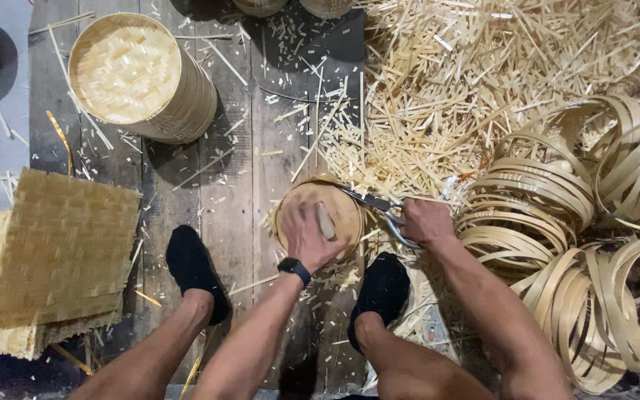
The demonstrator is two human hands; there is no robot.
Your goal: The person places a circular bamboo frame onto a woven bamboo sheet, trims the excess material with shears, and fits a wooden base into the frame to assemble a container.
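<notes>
Both hands are working on one small round bamboo basket point(335, 204) that is sitting on the plank floor point(224, 192) between my two black-socked feet, just ahead of my knees. My left hand point(309, 235), with a dark watch point(294, 268) at the wrist, is pressing down flat on the basket's woven top, fingers spread and partly curled over the rim to steady it. My right hand point(425, 221) is closed around the handles of a pair of metal scissors point(379, 207), whose blades are reaching in against the basket's right edge; I cannot tell whether the blades are parted or closed. I am judging the basket to be light and fairly stiff at the rim but thin and springy across the weave, so holding it by the rim looks firmer than pressing its middle. Beside my right arm, coils of split bamboo hoops point(557, 222) are lying in loose stacks, and a heap of pale bamboo offcuts point(446, 81) is spreading beyond the basket. Further left, a larger finished basket point(138, 78) is standing upright, and woven bamboo mats point(53, 252) are lying flat near my left foot.
</notes>
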